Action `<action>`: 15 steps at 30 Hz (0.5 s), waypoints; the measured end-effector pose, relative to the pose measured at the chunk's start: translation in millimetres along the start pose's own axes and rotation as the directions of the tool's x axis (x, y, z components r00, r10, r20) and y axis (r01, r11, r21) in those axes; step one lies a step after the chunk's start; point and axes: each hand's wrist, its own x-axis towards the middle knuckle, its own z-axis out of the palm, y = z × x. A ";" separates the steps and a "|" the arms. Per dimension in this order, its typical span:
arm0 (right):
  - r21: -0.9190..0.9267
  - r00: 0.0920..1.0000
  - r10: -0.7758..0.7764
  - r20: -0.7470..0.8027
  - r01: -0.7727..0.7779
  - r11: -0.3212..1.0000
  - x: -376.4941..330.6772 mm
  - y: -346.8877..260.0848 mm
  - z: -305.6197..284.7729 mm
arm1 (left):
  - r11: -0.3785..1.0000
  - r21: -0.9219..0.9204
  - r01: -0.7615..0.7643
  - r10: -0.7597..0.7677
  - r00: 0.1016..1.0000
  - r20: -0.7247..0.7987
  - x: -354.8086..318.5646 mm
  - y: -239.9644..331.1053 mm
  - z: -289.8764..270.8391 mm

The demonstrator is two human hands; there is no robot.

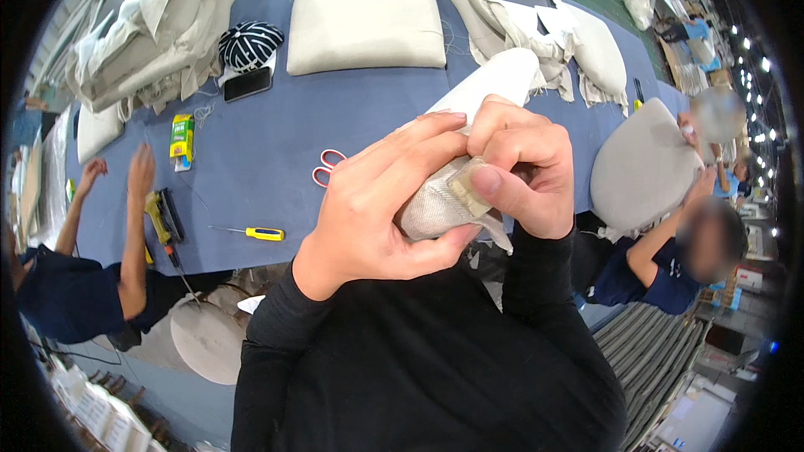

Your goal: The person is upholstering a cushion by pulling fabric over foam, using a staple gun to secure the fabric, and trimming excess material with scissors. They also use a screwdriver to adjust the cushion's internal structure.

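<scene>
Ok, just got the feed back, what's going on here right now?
The person holds a pale woven fabric piece up close in both bare hands. The left hand wraps it from below, and the right hand pinches its edge, thumb pressed on a taped or folded corner. Behind lies a blue table with a cushion, red scissors and a yellow screwdriver. Co-workers work at both sides, one holding a grey cushion.
</scene>
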 end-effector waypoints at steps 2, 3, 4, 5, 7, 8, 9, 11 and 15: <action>-0.012 1.000 0.017 0.007 -0.017 1.000 1.6 -0.8 0.6 | 1.000 0.019 0.001 -0.001 1.000 -0.015 -0.6 1.8 -0.2; -0.019 1.000 0.024 0.009 -0.024 1.000 2.8 -0.7 0.7 | 1.000 0.030 -0.001 0.001 1.000 -0.020 -1.4 1.7 -0.1; -0.031 1.000 0.017 0.017 -0.016 0.999 4.2 0.1 0.7 | 0.999 0.040 -0.002 0.003 1.000 -0.024 -2.3 1.5 0.1; -0.046 1.000 0.009 0.023 -0.008 0.999 5.7 0.8 0.3 | 0.999 0.037 0.006 -0.004 0.999 -0.032 -2.8 0.6 0.4; -0.064 0.999 0.003 0.035 0.000 0.998 8.7 1.0 0.3 | 0.999 0.032 0.022 -0.020 0.999 -0.049 -4.1 -1.4 1.6; -0.068 0.999 0.003 0.037 0.000 0.998 9.6 0.8 0.9 | 0.999 0.023 0.030 -0.029 0.998 -0.047 -3.5 -1.7 1.3; -0.072 0.999 0.003 0.039 0.000 0.997 10.3 0.3 1.3 | 0.999 0.015 0.039 -0.039 0.998 -0.046 -3.0 -1.7 1.2; -0.094 0.999 0.036 0.027 -0.033 0.995 10.5 -0.7 2.8 | 0.999 0.009 0.044 -0.044 0.998 -0.047 -2.1 -1.9 0.6; -0.144 0.999 0.041 0.010 -0.039 0.989 9.6 -1.8 4.4 | 0.999 -0.004 0.047 -0.047 0.998 -0.051 -2.4 -2.5 1.0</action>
